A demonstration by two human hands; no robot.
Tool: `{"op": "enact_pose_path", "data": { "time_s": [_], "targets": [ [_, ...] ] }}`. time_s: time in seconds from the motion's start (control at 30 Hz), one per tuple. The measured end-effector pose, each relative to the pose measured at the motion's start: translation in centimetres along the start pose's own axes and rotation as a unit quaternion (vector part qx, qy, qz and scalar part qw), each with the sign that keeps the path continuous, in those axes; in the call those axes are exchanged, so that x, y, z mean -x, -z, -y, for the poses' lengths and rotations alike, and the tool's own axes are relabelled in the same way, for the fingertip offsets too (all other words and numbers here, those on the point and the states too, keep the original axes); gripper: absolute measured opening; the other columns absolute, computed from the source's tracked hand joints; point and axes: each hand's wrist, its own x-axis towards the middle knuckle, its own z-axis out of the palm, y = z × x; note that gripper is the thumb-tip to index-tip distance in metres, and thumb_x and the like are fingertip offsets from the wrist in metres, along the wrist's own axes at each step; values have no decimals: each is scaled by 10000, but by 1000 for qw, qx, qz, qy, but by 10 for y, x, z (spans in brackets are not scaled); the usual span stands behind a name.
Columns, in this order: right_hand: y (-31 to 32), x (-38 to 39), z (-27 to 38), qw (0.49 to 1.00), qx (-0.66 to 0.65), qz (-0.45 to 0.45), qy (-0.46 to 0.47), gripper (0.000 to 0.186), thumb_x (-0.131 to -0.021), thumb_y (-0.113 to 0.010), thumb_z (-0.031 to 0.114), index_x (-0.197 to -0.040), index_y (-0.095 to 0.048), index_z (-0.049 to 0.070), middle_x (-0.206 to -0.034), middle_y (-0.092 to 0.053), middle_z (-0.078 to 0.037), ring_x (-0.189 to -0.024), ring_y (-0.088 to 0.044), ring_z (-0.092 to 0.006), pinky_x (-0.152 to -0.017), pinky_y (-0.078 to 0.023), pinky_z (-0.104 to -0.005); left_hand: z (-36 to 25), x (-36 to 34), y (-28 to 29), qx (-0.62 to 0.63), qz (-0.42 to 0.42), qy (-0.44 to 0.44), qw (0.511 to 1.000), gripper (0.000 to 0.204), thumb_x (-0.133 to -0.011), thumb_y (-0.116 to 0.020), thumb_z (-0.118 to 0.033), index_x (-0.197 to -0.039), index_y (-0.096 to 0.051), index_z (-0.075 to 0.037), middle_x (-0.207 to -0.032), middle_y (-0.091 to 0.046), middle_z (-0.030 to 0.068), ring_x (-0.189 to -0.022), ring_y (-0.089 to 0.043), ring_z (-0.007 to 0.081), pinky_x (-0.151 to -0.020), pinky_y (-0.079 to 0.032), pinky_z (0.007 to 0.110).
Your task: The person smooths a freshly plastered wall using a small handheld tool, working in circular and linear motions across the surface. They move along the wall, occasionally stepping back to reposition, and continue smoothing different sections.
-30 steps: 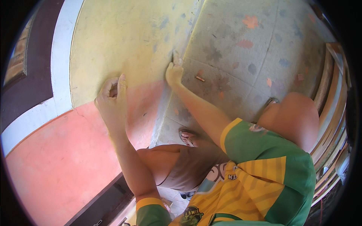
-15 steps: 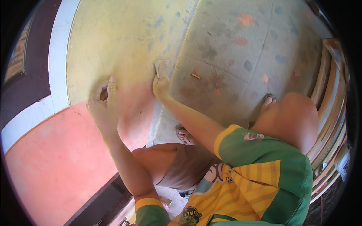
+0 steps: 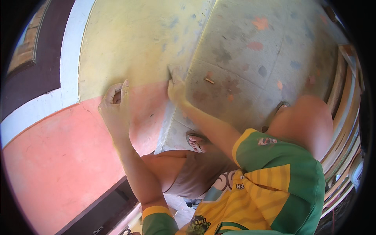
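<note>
A painted wall, yellow above (image 3: 129, 43) and pink below (image 3: 66, 156), stands on my left. My right hand (image 3: 178, 89), pale with dust, is closed on a small greyish piece of sandpaper (image 3: 176, 72) and presses it to the yellow paint near the wall's floor edge. Much of the sheet is hidden or blurred. Beside the line where yellow meets pink, my left hand (image 3: 115, 103) is held at the wall. Its fingers are loosely curled and the thumb stands apart, with nothing visible between them.
A white band (image 3: 70, 58) and a dark brown frame (image 3: 47, 58) border the wall at left. The grey floor (image 3: 243, 78) bears coloured leaf-shaped marks and a small brown stick (image 3: 209, 80). Slatted wood (image 3: 342, 129) stands at right. My sandalled foot (image 3: 196, 141) is near the wall.
The whole view has shifted, moving the wall and both hands a little to the right in the picture. My right hand stays on the wall with the sandpaper; my left hand keeps its curled pose.
</note>
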Motion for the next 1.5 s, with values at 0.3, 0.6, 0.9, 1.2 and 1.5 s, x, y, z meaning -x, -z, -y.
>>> {"op": "enact_pose_path", "data": {
  "time_s": [0.3, 0.6, 0.9, 1.2, 1.5],
  "targets": [
    [-11, 12, 27, 999, 2, -49, -16, 589, -971, -500, 96, -1560, -486, 77, -1400, -613, -306, -1272, -617, -463, -1101, -486, -455, 13, 1, 1, 87, 4, -28, 996, 255, -1044, -693, -229, -1106, -745, 13, -971, -770, 68, -923, -728, 135, -807, -558, 286],
    [6, 19, 56, 993, 18, 67, -92, 603, -975, -522, 36, -1574, -456, 26, -1552, -515, -255, -1464, -478, -398, -1236, -357, -389, -3, -2, 4, 60, 9, -42, 997, 252, -1040, -696, -205, -1120, -734, 31, -1004, -772, 79, -948, -725, 135, -803, -559, 276],
    [-7, 34, 27, 998, 4, 50, -25, 537, -1026, -459, 38, -1563, -478, 43, -1666, -368, -229, -1568, -303, -396, -1288, -242, -445, -12, -10, -9, -24, -85, -292, 952, 307, -1033, -688, -198, -1274, -694, -8, -1346, -707, 149, -1304, -640, 288, -1128, -469, 453],
    [1, 30, 35, 995, -77, -24, -66, 544, -1069, -451, 139, -1593, -405, -1, -1701, -254, -283, -1590, -186, -464, -1297, -170, -539, 13, -11, -44, -421, -162, -289, 844, 801, -1072, -551, -424, -1702, -167, -112, -1779, -95, 138, -1618, -111, 436, -1218, -94, 750],
    [9, 4, 13, 987, -143, -2, -78, 576, -1108, -426, 207, -1644, -326, 19, -1741, -167, -247, -1620, -111, -419, -1307, -48, -515, 5, -14, -33, -352, -211, -274, 870, 745, -1105, -473, -458, -1697, -190, -105, -1766, -114, 189, -1609, -105, 471, -1211, -102, 754]
  ]
}}
